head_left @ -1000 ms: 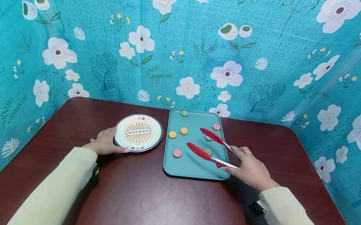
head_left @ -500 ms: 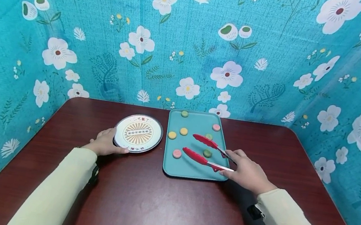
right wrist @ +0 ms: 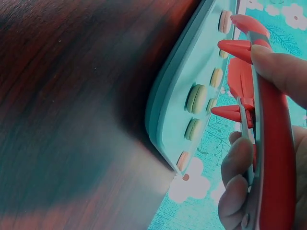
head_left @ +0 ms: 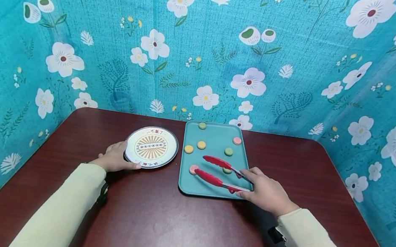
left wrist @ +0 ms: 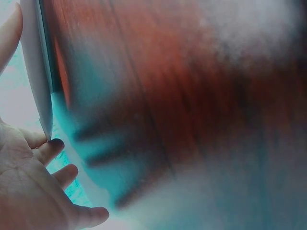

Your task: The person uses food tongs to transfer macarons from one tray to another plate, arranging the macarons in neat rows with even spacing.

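- Pink macaron [head_left: 193,169]: lies inside the teal tray [head_left: 215,133], beside its left edge toward the near-left corner. The tray sits at the worktop's [head_left: 166,230] far edge, about midway along.
- Key relation (judged): the macaron lies left of the red tongs [head_left: 209,178], at the tip of their near arm. In the head view that tip overlaps the macaron's right side; whether they touch, I cannot tell.
- Tongs' long axis runs from the tray's right edge leftward, tilted slightly toward its far edge. Their two arms stand apart, with nothing clamped between the tips; the far tip ends beyond and to the right of the macaron.
- A green macaron [head_left: 227,171] is partly hidden beneath the far arm (easy to confuse with a held one).
- Right hand [head_left: 270,194] is the nearer by way of its tool. It grips the tongs by the tray's right edge, back of the hand up, thumb along one arm and fingers curled round the other; forearm comes in from the worktop's near-right side.
- Left hand [head_left: 113,157] rests at the plate's [head_left: 167,151] left rim, thumb along the near rim, fingers spread rather than wrapped. Plate lies left of the tray.
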Motion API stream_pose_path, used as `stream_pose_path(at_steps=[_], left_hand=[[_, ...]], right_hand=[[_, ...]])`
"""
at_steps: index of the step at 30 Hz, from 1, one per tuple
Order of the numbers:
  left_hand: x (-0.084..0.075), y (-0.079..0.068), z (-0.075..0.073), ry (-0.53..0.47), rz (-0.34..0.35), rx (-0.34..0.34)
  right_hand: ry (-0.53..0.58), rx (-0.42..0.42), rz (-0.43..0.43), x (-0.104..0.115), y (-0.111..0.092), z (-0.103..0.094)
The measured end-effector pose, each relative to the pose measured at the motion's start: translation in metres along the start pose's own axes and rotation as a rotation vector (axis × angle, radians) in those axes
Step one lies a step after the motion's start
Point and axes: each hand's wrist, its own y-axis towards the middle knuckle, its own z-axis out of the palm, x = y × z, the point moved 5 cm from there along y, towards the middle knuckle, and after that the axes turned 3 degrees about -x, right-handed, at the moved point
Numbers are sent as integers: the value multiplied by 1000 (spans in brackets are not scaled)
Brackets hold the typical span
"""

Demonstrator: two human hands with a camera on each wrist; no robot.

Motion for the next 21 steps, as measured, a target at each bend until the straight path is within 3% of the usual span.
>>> stream_pose_path(at_steps=[21], left_hand=[[-2, -2, 0, -2, -4, -3]], right_hand=[[-55, 34, -22, 9, 4, 7]])
